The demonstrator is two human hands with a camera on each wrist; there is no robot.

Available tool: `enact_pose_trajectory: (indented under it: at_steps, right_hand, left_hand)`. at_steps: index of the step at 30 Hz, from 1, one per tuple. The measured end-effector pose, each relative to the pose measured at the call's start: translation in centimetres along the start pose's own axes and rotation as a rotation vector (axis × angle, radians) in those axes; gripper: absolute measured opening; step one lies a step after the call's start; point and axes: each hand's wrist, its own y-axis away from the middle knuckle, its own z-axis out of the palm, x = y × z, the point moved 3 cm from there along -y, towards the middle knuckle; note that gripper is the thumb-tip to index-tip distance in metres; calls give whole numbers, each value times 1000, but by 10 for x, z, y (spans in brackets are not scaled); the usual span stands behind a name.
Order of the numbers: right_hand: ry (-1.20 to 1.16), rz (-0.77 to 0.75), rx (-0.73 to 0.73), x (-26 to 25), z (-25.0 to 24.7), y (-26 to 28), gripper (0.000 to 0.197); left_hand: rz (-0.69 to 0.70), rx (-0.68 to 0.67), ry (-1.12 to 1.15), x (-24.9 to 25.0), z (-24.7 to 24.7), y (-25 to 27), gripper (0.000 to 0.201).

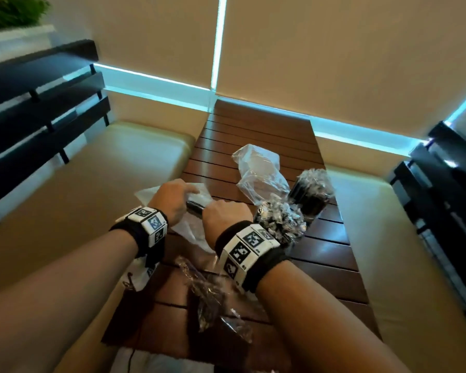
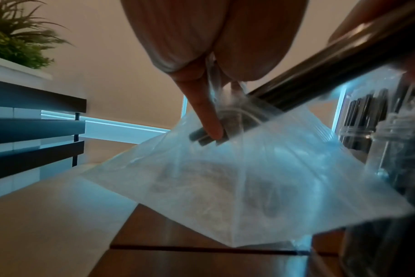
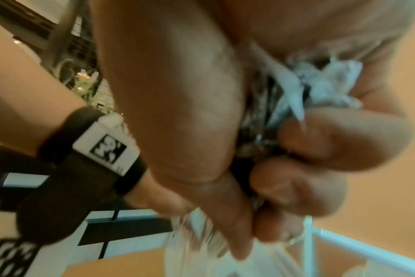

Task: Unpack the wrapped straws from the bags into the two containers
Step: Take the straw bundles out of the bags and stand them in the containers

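On the slatted wooden table (image 1: 256, 130), my left hand (image 1: 174, 199) pinches the mouth of a clear plastic bag (image 2: 249, 178), one finger (image 2: 207, 114) lying over the straw ends inside. My right hand (image 1: 225, 212) grips a bundle of black wrapped straws (image 2: 320, 75) that sticks half out of that bag; in the right wrist view its fingers (image 3: 320, 142) curl round the crinkled wrapper ends (image 3: 303, 88). Two clear containers stand just to the right: the nearer one (image 1: 280, 220) and the farther one (image 1: 311, 191), both bristling with wrapped straws.
An empty crumpled bag (image 1: 258, 170) lies behind the hands. Another bag with dark straws (image 1: 213, 300) lies near the table's front edge under my right forearm. Cream bench cushions (image 1: 105, 168) flank the table on both sides, with dark slatted backrests (image 1: 38, 109).
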Motion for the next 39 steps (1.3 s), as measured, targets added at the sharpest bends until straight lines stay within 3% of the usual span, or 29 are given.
enact_pose_trajectory:
  at_steps: [4, 6, 13, 15, 17, 19, 22, 26, 29, 31, 33, 36, 39]
  right_hand:
    - [180, -17, 55, 22, -46, 40, 23]
    - [218, 17, 111, 34, -63, 57, 21]
    - [20, 183, 331, 77, -81, 81, 19]
    - [-115, 192, 424, 84, -72, 81, 15]
    - [-266, 197, 516, 87, -59, 80, 19]
    - [-360, 186, 566, 86, -44, 77, 23]
    - [-418, 164, 587, 78, -30, 72, 22]
    - [-551, 97, 644, 62, -31, 72, 29]
    - [-558, 38, 673, 55, -28, 76, 25]
    - [-555, 0, 681, 56, -24, 78, 24]
    - [-490, -19, 700, 64, -19, 80, 31]
    - [-363, 50, 718, 86, -3, 86, 65]
    - [-487, 185, 780, 106, 23, 99, 93]
  left_hand:
    - [-71, 74, 13, 13, -6, -2, 38]
    - [-77, 41, -45, 19, -4, 0, 40]
    - [-163, -303, -192, 31, 30, 19, 57]
    - [-118, -233, -188, 47, 18, 23, 66]
    - [-73, -102, -29, 70, -3, 26, 69]
    - [3, -43, 266, 100, -31, 27, 76]
    - [116, -99, 694, 139, -65, 30, 65]
    - [15, -126, 1167, 164, -89, 30, 40]
    - [-156, 21, 1442, 172, -98, 27, 30]
    - [-202, 95, 1487, 179, -99, 25, 36]
    - [-163, 144, 1463, 187, -97, 25, 35]
    - [-87, 232, 1342, 194, -100, 24, 35]
    - [-22, 295, 1252, 184, -101, 17, 35]
